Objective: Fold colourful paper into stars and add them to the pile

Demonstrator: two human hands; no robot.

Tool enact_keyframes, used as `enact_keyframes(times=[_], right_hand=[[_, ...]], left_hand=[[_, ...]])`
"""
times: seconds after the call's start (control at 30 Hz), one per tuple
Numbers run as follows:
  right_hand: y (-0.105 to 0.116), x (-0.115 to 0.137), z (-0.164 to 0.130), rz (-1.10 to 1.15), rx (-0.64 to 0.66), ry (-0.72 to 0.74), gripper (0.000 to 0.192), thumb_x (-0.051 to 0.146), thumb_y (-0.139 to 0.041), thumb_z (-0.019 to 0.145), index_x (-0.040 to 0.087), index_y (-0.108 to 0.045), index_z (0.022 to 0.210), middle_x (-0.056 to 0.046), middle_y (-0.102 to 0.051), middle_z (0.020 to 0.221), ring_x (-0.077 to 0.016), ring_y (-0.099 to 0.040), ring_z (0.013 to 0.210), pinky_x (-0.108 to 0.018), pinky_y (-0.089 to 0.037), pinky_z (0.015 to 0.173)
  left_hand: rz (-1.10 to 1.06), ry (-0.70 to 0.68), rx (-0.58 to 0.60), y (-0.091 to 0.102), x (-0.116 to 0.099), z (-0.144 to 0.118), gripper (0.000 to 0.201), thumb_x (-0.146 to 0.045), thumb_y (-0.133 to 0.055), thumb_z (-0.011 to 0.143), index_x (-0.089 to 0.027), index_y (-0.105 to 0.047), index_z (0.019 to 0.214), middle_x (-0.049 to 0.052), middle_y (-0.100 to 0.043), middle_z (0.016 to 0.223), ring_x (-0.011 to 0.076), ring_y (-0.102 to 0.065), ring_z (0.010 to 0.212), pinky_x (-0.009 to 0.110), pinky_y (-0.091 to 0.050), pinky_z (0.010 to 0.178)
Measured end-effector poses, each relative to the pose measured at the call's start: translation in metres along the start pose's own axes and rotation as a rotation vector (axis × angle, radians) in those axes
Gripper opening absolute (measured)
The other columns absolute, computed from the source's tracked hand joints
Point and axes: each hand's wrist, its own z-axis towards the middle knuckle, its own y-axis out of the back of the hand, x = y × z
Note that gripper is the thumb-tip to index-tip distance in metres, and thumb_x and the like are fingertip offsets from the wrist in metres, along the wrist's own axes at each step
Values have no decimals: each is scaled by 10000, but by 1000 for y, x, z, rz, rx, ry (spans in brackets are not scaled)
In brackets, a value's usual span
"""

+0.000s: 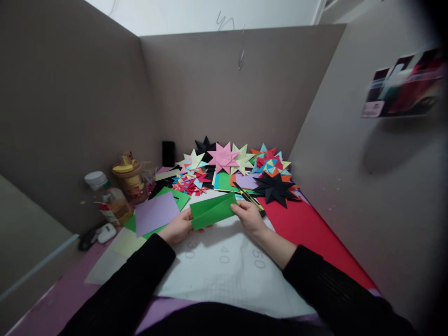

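A folded green paper (213, 210) lies over the white cutting mat (224, 261), held at both ends. My left hand (180, 227) pinches its left end and my right hand (249, 215) pinches its right end. Both arms wear black sleeves. Just beyond my right hand lies a yellow and black craft knife (249, 197). A lilac paper sheet (156, 213) rests on green sheets to the left of my left hand.
Many folded paper stars, among them a pink star (223, 157) and a black star (276, 187), are piled at the back. A red sheet (308, 228) lies right. A jar (131, 182), a bottle (105, 196) and a white object (107, 232) stand left. Grey partition walls enclose the desk.
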Motion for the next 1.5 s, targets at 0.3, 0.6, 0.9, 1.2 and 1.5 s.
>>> enact_keyframes(times=[0.3, 0.6, 0.9, 1.2, 1.5], right_hand=[[3, -2, 0, -11, -160, 53, 343, 464, -667, 710, 202, -516, 547, 34, -417, 538, -121, -374, 557, -260, -333, 568], [2, -5, -4, 0, -77, 15, 207, 415, -662, 696, 209, -668, 721, -29, -648, 754, -201, -559, 760, -330, -443, 749], [5, -14, -3, -22, -66, 41, 159, 364, -657, 710, 213, -701, 732, -40, -696, 876, -210, -600, 837, -349, -447, 821], [1, 1, -4, 26, -21, 116, 194, 399, -702, 675, 225, -680, 756, -56, -633, 1047, -227, -560, 963, -354, -427, 850], [-6, 5, -6, -120, -128, 59, 352, 411, -691, 695, 210, -440, 552, 44, -378, 555, -113, -333, 540, -252, -288, 523]], left_hand=[[423, -391, -229, 1, -1, -3, 508, -528, -670, 701, -227, -521, 1082, 116, -442, 1343, 246, -500, 1143, 321, -456, 863], [715, -547, -391, -10, -7, -10, 149, -320, -614, 802, -190, -669, 755, 57, -679, 856, 194, -608, 816, 319, -478, 781], [778, -619, -440, -8, -3, -14, 143, -336, -626, 796, -224, -705, 836, 74, -713, 930, 224, -641, 882, 353, -484, 839], [738, -555, -450, -6, -4, -12, 180, -328, -620, 788, -184, -634, 680, 36, -636, 734, 164, -570, 699, 267, -445, 654], [516, -291, -547, -8, -2, -4, 386, -436, -616, 762, -175, -448, 533, -53, -411, 489, 91, -377, 500, 215, -297, 507]])
